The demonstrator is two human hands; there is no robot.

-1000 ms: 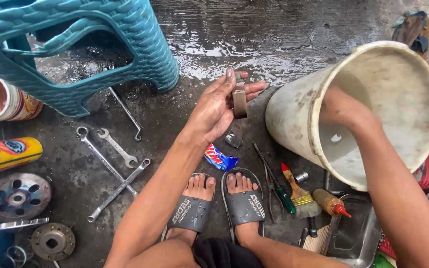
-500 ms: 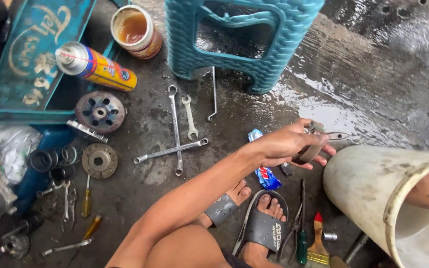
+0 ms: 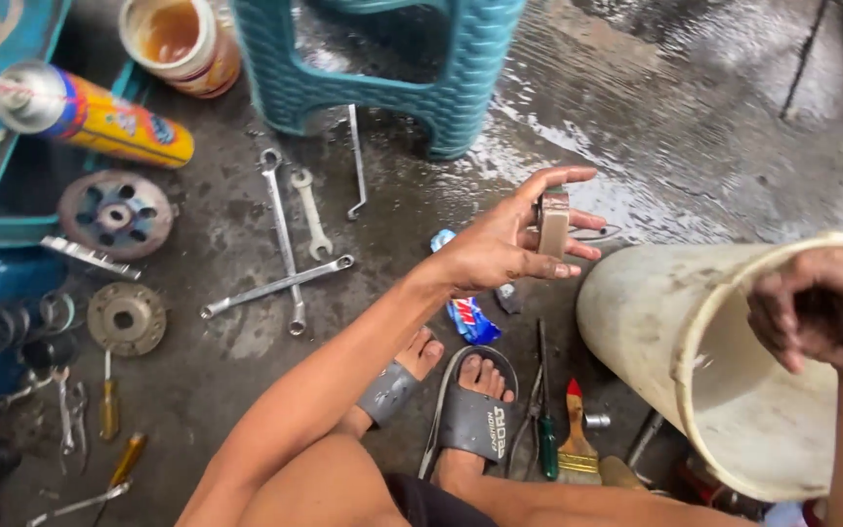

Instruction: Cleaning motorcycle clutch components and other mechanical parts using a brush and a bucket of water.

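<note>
So the left hand (image 3: 500, 249) was pinching a small flat brownish metal piece (image 3: 552, 222) in its fingertips, held up over the wet concrete floor (image 3: 695, 127) — inspecting it, I'd say. The right hand (image 3: 817, 307) was curled over the tipped cream plastic bucket's (image 3: 656, 332) rim, gripping it. Next probably called for a steady bucket — rinse or drop.

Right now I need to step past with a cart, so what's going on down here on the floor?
A person sits on the wet concrete floor. Their left hand holds up a small metal part, while the right hand grips the rim of a tilted cream bucket. Wrenches, screwdrivers, a paintbrush, round metal discs, a spray can and a teal plastic stool lie around them.
</note>
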